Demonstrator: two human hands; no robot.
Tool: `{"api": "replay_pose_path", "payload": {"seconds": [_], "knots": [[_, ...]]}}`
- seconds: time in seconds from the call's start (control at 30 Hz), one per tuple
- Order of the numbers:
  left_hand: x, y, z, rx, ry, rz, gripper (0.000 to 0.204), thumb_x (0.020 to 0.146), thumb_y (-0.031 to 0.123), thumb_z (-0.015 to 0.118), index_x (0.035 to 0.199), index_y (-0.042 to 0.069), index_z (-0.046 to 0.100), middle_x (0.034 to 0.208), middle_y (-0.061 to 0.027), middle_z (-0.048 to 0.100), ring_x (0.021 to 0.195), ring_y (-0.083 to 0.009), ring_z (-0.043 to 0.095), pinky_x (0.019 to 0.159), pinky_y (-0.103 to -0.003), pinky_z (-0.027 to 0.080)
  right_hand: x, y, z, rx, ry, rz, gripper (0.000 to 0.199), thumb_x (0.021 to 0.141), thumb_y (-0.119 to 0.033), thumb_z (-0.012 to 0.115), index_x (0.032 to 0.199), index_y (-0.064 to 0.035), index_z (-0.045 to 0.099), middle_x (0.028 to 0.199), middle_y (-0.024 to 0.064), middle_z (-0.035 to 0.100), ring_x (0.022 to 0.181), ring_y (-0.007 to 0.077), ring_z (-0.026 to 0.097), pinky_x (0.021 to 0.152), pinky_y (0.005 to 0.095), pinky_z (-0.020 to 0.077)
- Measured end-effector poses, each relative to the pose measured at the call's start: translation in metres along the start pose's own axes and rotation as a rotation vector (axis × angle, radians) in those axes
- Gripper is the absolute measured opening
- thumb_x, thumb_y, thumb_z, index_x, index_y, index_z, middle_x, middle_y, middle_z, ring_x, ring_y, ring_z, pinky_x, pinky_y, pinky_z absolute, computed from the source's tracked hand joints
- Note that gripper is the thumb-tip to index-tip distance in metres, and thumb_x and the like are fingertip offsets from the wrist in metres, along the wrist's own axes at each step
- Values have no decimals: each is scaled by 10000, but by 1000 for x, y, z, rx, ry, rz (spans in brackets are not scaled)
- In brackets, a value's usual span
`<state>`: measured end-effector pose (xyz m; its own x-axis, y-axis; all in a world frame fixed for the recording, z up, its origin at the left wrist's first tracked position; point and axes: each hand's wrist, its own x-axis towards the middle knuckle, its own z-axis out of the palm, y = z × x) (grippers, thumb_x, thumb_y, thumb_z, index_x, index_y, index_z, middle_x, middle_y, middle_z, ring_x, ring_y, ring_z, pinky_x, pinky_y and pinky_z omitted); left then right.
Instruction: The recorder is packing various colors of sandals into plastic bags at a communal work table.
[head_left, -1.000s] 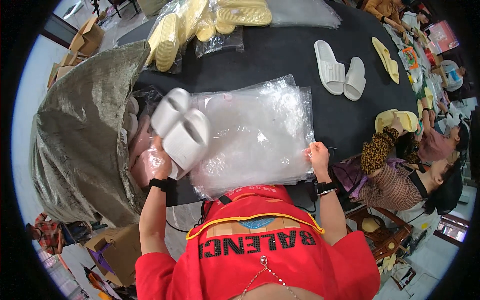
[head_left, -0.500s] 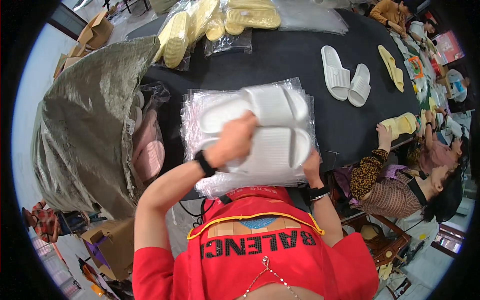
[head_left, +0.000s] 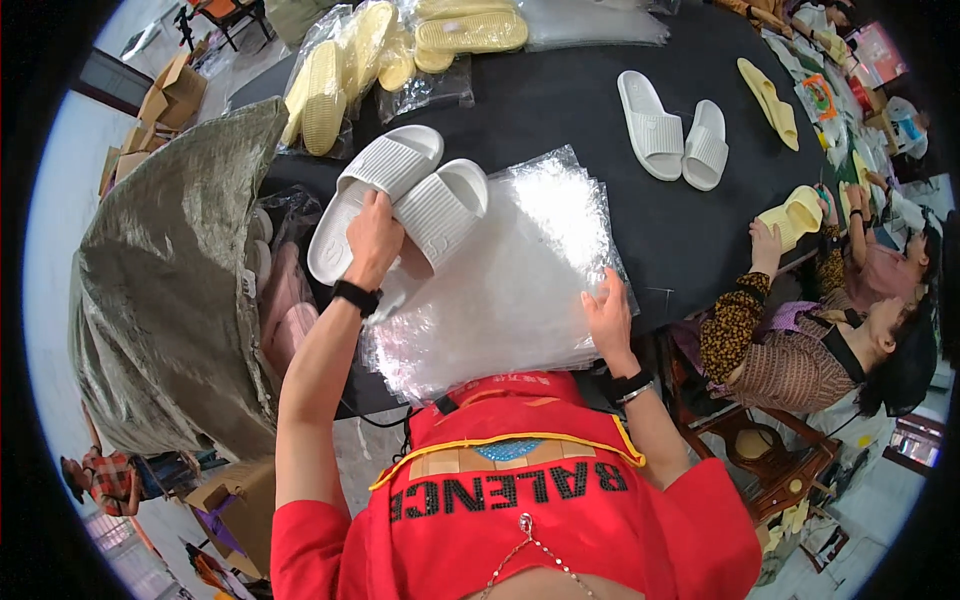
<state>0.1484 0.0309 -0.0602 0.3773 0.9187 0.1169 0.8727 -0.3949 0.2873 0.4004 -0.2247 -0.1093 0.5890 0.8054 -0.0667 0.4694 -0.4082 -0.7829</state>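
A pair of white slide slippers is gripped in my left hand, whose fingers close around their inner edges. They are tilted, toes up and away from me, over the left side of a stack of clear plastic bags. At the stack's right edge is my right hand, fingers apart, touching or very close to the top bags and holding nothing I can see.
A grey-green sack with pink slippers stands left. Bagged yellow slippers lie far left. Two white slippers and a yellow one rest right on the black table. A co-worker's hand holds yellow slippers.
My left hand has carried the white slippers from the middle of the bag stack to the left and tilted them, uncovering the top bag. My right hand has shifted slightly left, its fingers now showing.
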Motion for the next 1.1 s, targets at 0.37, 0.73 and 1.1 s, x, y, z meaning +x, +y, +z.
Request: {"api": "replay_pose_path", "payload": {"seconds": [0.37,0.73,1.1], "knots": [[-87,27,51,-213,-316,132,361,694,-21,459,1047,42,421,1102,-190,461,794,-421,551,676,-514,434,-22,28,34,-603,-325,-578,881,651,-645,559,1253,-13,434,1365,192,317,1304,309,225,1015,586,50],[-55,38,-30,-156,-110,236,166,680,-40,461,832,16,498,903,-140,518,711,-372,552,611,-460,438,10,-52,2,94,-394,-196,731,732,-324,650,1324,-39,329,1357,191,324,1202,344,382,993,385,305],[-41,112,-5,-547,-300,491,167,715,-34,429,859,22,493,911,-190,518,739,-414,533,629,-470,435,65,-67,-64,170,-515,-181,530,744,-115,617,1219,6,417,1156,203,535,1075,276,529,886,329,421]]}}
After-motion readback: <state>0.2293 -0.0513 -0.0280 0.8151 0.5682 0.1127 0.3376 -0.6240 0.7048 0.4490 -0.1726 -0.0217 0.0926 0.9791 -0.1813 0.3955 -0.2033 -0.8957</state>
